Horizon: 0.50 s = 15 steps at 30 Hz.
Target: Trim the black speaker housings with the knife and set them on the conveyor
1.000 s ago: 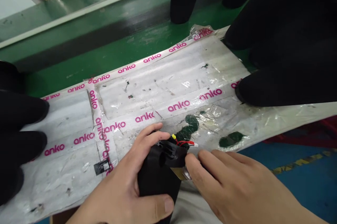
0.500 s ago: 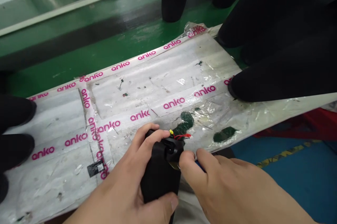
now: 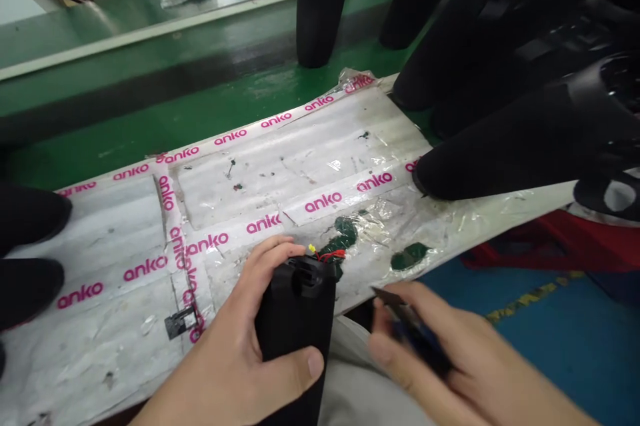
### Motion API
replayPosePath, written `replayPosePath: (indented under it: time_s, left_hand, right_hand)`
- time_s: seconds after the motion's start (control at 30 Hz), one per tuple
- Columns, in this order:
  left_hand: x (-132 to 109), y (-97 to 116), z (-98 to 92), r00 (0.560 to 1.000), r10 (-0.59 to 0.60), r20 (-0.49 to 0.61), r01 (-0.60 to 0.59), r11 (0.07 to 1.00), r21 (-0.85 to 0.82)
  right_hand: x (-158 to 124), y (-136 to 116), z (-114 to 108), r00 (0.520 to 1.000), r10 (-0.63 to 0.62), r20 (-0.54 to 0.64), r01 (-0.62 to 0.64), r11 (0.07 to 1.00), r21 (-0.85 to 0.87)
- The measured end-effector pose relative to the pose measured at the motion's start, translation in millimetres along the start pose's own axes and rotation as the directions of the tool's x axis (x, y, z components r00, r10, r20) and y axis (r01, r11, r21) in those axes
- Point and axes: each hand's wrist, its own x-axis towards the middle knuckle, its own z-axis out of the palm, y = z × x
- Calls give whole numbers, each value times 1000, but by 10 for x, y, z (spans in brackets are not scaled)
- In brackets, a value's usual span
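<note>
My left hand (image 3: 235,353) is wrapped round a black plastic housing (image 3: 297,316), its thumb along the near side and fingers behind the top end. Thin red wires (image 3: 331,255) with a small yellow tip (image 3: 312,248) stick out beyond that end. To the right, apart from the housing, my right hand (image 3: 450,339) grips a utility knife (image 3: 423,339) with a dark blade and a bluish handle. Motion blurs the knife's handle. The lower part of the housing runs out of view at the bottom.
Under the housing's far end lies a worn white board (image 3: 260,179) bound with pink-lettered tape. Several long black housings (image 3: 500,153) lean in from the right, and two black ends (image 3: 30,219) reach in at the left. A red bin (image 3: 545,239) stands over the blue floor (image 3: 475,333).
My right hand has drawn the knife away from the housing's top end, to the right, and the blade now shows. My left hand keeps its hold. The view has shifted slightly.
</note>
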Motion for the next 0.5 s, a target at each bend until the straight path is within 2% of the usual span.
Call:
replayPosePath:
  time_s: [0.03, 0.1, 0.13, 0.2, 0.23, 0.3, 0.4, 0.5]
  left_hand:
    - [-5, 12, 25, 1000, -6, -30, 6, 1000, -6]
    - [-25, 54, 100, 987, -10, -161, 10, 1000, 1]
    - [-41, 78, 144, 970, -8, -241, 12, 1000, 15]
    - [-80, 120, 225, 937, -4, -350, 19, 999, 38]
    - [-99, 132, 253, 931, -10, -365, 27, 999, 43]
    - [-116, 132, 278, 947, -17, -321, 35, 998, 50]
    - [-69, 88, 248, 966, -32, -257, 40, 999, 28]
    - [25, 48, 194, 966, -118, -231, 104, 992, -69]
  right_hand:
    - [10, -34, 128, 994, 90, 70, -100, 981, 165]
    - [34, -97, 355, 951, 251, 179, -304, 860, 410]
    - [44, -115, 438, 930, 303, 210, -368, 791, 489]
    - [58, -110, 528, 911, 363, 195, -405, 703, 584]
    - [63, -91, 535, 906, 392, 162, -405, 684, 606]
    - [70, -36, 490, 884, 455, 110, -419, 666, 617]
    - [78, 24, 359, 843, 500, 200, -509, 618, 599]
    - [86, 35, 271, 840, 482, 251, -529, 620, 580]
